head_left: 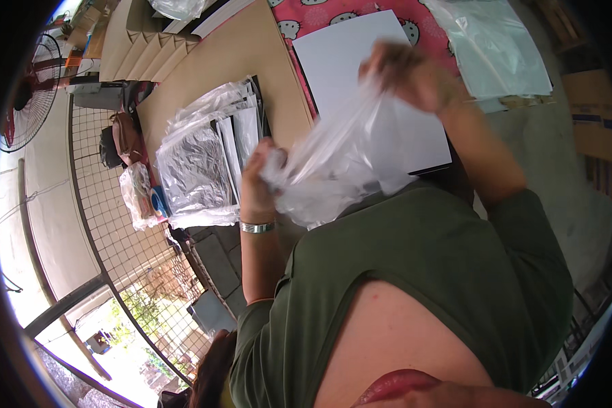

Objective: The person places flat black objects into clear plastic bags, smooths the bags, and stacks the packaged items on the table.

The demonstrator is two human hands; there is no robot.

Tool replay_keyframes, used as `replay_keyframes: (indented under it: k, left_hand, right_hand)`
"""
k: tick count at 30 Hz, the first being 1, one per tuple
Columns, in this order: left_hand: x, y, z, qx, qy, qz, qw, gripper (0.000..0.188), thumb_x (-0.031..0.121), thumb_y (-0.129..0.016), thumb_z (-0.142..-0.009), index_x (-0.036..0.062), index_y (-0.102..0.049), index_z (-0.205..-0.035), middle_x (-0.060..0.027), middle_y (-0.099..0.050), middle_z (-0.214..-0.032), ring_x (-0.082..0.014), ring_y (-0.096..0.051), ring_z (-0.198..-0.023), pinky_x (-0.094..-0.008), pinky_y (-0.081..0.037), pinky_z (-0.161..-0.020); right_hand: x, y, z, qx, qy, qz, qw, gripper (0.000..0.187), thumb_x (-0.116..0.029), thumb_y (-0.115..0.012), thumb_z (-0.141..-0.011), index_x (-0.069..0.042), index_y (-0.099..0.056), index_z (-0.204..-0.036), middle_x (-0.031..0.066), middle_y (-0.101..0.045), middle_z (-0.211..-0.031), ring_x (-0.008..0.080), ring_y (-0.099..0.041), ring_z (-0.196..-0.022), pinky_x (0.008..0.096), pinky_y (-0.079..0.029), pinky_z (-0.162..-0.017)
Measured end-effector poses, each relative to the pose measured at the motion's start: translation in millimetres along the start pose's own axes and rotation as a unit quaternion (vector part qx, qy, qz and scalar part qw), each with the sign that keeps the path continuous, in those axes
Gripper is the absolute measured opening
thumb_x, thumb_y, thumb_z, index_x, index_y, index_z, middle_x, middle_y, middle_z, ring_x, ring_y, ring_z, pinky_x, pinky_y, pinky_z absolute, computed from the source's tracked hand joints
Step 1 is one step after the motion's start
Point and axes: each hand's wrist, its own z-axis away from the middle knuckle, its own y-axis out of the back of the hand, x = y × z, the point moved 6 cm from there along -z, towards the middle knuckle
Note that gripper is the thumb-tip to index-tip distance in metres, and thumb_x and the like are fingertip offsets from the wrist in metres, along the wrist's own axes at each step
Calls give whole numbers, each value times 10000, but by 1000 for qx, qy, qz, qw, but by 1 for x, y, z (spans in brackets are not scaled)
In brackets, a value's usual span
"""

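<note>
A clear plastic bag [346,153] is stretched between my two hands, close in front of my body. My left hand [259,166] is closed on one end of it, beside a stack of plastic-wrapped packs [204,156]. Raised over a stack of white sheets [333,64], my right hand [404,71] grips the bag's other end; its fingers are blurred by motion. The bag looks crumpled, and nothing inside it can be made out. Part of the white stack is hidden behind the bag and my right arm.
Clear plastic bags [493,51] lie flat at the far right on a pink patterned cloth [299,17]. Brown cardboard [245,51] covers the table's left part, with folded brown card [146,54] at the back. A fan [34,95] stands far left; cardboard boxes [595,109] stand right.
</note>
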Motion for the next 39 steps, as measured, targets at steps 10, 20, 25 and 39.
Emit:
replay_keyframes:
  k: [10, 20, 25, 39]
  left_hand:
    - [-2, 21, -6, 53, -5, -76, 996, 439, 343, -597, -813, 74, -510, -1149, -24, -557, -855, -134, -550, -699, -262, -456, -597]
    - [39, 27, -30, 103, -141, 96, 980, 436, 334, -530, -814, 16, -559, -1112, -99, -608, -974, -206, -584, -855, -328, -491, -705]
    - [-19, -24, -33, -142, 84, -298, 940, 289, 145, -611, -794, 16, -557, -1047, -47, -616, -854, -152, -575, -812, -278, -462, -647]
    - [-17, 43, -105, -44, 109, -196, 973, 318, 223, -612, -802, 45, -600, -1064, -47, -631, -981, -122, -574, -767, -243, -441, -678]
  right_hand:
    - [-18, 32, -8, 27, -98, 311, 945, 172, -207, -597, -854, -49, -558, -912, -5, -571, -797, 76, -538, -717, 238, -446, -671]
    - [-13, 35, 0, -102, -254, 347, 897, 324, -269, -632, -840, 0, -586, -1017, 26, -629, -886, 120, -596, -845, 261, -460, -773]
    - [-41, 57, -23, 140, 7, -18, 990, 272, -267, -595, -866, -16, -608, -972, 49, -633, -867, 145, -608, -855, 257, -474, -765]
    - [-31, 111, -24, 141, -76, 39, 986, 195, -290, -576, -881, -96, -573, -895, -42, -504, -736, 61, -451, -643, 237, -414, -623]
